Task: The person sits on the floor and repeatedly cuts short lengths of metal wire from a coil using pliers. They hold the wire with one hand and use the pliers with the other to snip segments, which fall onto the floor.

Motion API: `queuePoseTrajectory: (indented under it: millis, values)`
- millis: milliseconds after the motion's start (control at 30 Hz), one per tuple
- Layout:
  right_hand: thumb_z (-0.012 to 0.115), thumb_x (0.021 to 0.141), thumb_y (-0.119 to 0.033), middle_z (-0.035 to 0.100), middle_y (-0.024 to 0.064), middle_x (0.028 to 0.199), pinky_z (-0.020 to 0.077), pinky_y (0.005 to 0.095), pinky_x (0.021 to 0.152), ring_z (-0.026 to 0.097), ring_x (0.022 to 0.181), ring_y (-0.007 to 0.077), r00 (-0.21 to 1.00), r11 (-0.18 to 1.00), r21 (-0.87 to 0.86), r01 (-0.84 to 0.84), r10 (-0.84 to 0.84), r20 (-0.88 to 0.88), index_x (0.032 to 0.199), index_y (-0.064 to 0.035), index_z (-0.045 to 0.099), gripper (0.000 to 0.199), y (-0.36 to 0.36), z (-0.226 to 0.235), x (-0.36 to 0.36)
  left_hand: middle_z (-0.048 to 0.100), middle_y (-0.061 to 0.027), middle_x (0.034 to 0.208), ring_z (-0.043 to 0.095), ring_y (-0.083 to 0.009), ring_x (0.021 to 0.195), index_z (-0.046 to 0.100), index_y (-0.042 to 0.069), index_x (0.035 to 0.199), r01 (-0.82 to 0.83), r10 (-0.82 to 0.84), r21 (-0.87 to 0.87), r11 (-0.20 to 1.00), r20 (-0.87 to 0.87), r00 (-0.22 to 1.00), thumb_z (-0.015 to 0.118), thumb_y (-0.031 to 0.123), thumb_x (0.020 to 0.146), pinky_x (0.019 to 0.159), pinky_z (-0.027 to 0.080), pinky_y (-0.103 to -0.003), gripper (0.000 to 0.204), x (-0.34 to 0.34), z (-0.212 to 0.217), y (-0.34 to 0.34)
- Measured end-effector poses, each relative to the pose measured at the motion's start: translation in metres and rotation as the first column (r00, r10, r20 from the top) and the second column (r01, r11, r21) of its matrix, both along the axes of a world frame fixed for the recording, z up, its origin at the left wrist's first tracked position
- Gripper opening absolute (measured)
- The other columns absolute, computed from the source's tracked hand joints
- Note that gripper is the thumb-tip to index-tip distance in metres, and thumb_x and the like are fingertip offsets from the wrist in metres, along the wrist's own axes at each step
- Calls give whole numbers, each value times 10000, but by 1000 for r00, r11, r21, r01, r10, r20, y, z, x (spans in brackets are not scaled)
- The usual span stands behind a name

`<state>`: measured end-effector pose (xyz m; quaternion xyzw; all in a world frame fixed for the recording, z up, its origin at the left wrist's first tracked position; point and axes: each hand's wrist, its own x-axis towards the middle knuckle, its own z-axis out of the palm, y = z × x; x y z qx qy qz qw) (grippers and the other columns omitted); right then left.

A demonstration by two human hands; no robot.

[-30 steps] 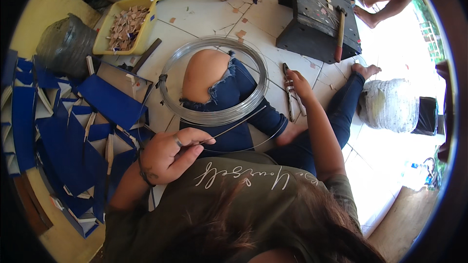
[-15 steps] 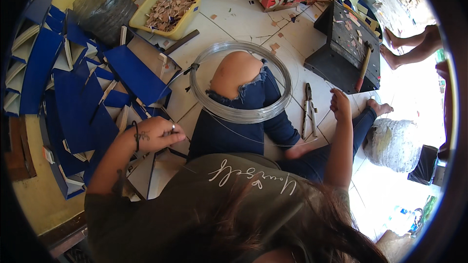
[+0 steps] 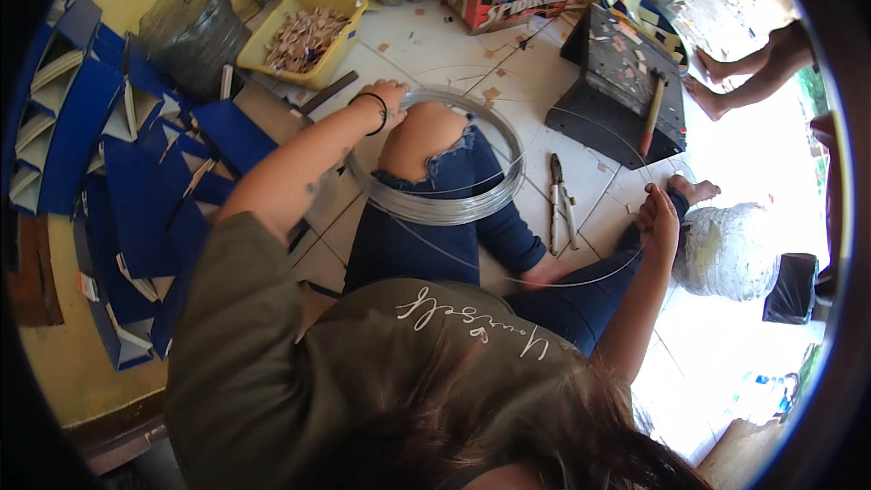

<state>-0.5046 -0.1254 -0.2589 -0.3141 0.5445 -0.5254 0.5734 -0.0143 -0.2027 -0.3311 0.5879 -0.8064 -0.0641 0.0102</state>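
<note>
A coil of silvery wire (image 3: 445, 210) rests round my raised knee, over ripped blue jeans. My left hand (image 3: 386, 102), with a dark band at its wrist, is closed on the coil's far left rim; its fingertips are partly hidden. Out to the right, my right hand (image 3: 657, 215) is closed in a fist on a loose length of wire. That strand bows from the coil past my right hand, and another thin loop arcs near the black box. Between the coil and my right hand, pliers (image 3: 561, 204) lie on the tiles.
Blue boards (image 3: 150, 209) pile up at left beside a yellow tub (image 3: 340, 52) of small wooden pieces. A hammer (image 3: 652, 113) lies on a black box (image 3: 603, 82). Behind stands a red carton (image 3: 508, 2). A wrapped roll (image 3: 729, 249) and another person's legs (image 3: 753, 68) are at right.
My left hand has moved forward from beside my lap onto the coil's far left rim. My right hand has shifted right and nearer, drawing out a wider loop of wire.
</note>
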Motion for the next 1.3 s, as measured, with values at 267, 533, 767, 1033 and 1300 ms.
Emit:
queuePoseTrajectory:
  millis: [267, 533, 767, 1033, 1300]
  values:
    - [471, 840, -172, 418, -16, 529, 302, 199, 376, 388, 398, 73, 975, 990, 51, -128, 135, -176, 866, -22, 527, 162, 27, 2, -9, 573, -205, 818, 544, -362, 782, 512, 27, 862, -108, 129, 155, 982, -138, 982, 386, 189, 847, 684, 409, -424, 207, -8, 6, -55]
    - [438, 833, -96, 504, 29, 640, 412, 233, 538, 513, 554, 145, 954, 969, 60, -241, 225, 200, 919, -48, 505, 119, 38, -51, 19, 570, -162, 756, 546, -325, 744, 527, 35, 810, -65, -87, -256, 964, -541, 837, 378, 170, 850, 666, 422, -379, 205, -47, 69, -84]
    - [446, 805, -63, 520, 47, 673, 430, 257, 523, 517, 564, 145, 979, 999, 50, -12, 2, 204, 935, -40, 497, 141, 56, -56, 7, 556, -161, 723, 537, -317, 694, 530, 29, 796, 74, -226, -295, 952, -520, 824, 399, 167, 849, 627, 408, -368, 197, -109, 93, -106]
    - [514, 781, -105, 536, 57, 679, 415, 221, 427, 510, 496, 113, 970, 994, -18, 108, -109, -216, 996, -14, 487, 235, 34, -19, -1, 568, -159, 757, 543, -314, 734, 558, 57, 868, 224, -279, -177, 958, -418, 864, 395, 213, 847, 672, 425, -397, 227, -146, 71, -91]
    - [544, 782, -198, 564, 83, 636, 419, 277, 478, 536, 526, 154, 775, 988, -125, -88, -11, -632, 890, 8, 574, 234, -50, 19, -6, 474, -181, 1093, 465, -309, 991, 381, 38, 1192, 172, -228, -211, 962, -283, 932, 483, 249, 807, 835, 384, -354, 450, -159, 67, -82]
